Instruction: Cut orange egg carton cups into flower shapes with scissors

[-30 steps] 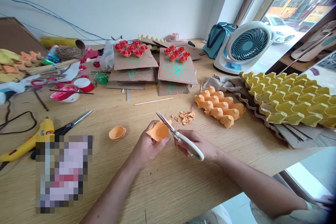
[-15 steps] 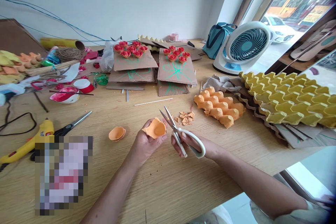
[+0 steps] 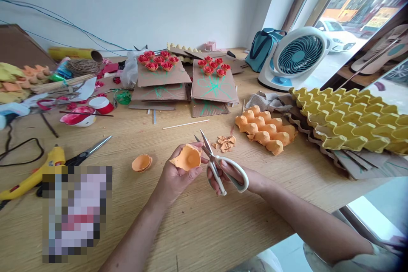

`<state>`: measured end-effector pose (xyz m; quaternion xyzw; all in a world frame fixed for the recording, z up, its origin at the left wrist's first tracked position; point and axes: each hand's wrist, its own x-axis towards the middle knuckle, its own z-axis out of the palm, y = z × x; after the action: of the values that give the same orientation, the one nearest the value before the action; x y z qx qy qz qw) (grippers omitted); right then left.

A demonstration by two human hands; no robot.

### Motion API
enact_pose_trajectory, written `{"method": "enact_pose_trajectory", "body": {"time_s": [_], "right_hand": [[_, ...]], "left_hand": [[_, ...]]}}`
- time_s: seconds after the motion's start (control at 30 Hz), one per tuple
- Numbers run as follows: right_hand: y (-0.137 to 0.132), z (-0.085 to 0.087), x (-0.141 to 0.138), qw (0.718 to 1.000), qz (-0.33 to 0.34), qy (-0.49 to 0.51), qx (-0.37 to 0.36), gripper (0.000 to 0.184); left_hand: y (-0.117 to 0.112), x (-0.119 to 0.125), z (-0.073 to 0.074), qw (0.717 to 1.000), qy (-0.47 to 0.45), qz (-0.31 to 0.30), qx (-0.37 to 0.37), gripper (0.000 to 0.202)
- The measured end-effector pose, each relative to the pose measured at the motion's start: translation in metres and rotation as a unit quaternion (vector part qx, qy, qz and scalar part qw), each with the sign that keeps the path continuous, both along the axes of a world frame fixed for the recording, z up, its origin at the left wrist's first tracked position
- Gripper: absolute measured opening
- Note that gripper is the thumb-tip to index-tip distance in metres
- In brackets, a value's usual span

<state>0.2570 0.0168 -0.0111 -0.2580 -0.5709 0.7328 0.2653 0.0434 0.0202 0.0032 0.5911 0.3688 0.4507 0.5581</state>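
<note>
An orange egg carton cup with a cut, uneven rim is held in my left hand, thumb at its lower edge. My right hand grips white-handled scissors, blades parted and pointing up and away, just right of the cup. Beyond the scissors lies a small heap of orange carton scraps. Left of my left hand, another orange cup rests on the table. The orange egg carton piece sits to the right, its bumps upward.
Yellow egg trays and a fan stand at right. Red flowers rest on cardboard at the back. A thin stick lies mid-table. At left are black scissors, a yellow glue gun and a paint bowl.
My left hand has turned the orange cup slightly, so a pointed part of its rim now faces left. The scissors have barely shifted, their blades still parted.
</note>
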Motion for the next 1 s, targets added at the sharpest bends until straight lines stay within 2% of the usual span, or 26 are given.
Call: {"method": "enact_pose_trajectory", "body": {"time_s": [0.1,0.23,0.37,0.5,0.57,0.77,0.9,1.0], "right_hand": [[0.0,-0.002,0.001,1.0,0.016,0.016,-0.001,0.061],[0.0,-0.002,0.002,1.0,0.016,0.004,0.02,0.061],[0.0,0.006,0.004,0.991,-0.028,-0.08,0.098,0.056],[0.0,0.013,0.007,0.944,-0.075,-0.255,0.198,0.036],[0.001,0.013,0.008,0.919,-0.088,-0.305,0.235,0.032],[0.003,0.01,0.007,0.891,-0.097,-0.344,0.279,0.031],[0.0,0.011,0.006,0.873,-0.106,-0.358,0.314,0.031],[-0.002,0.009,0.005,0.848,-0.114,-0.37,0.361,0.028]], "left_hand": [[0.0,-0.002,-0.004,1.0,0.0,0.016,0.006,0.04],[0.004,-0.004,-0.01,0.996,-0.014,0.086,0.002,0.041],[0.008,-0.004,-0.013,0.993,-0.025,0.107,-0.03,0.049],[0.01,-0.003,-0.013,0.995,-0.011,0.1,-0.026,0.045],[0.009,-0.003,-0.012,0.996,-0.006,0.092,-0.015,0.045],[0.008,-0.002,-0.012,0.998,0.013,0.063,0.002,0.04],[0.008,0.001,-0.014,0.993,0.018,0.104,0.048,0.043],[0.005,0.003,-0.017,0.988,0.045,0.134,0.055,0.045]]}}
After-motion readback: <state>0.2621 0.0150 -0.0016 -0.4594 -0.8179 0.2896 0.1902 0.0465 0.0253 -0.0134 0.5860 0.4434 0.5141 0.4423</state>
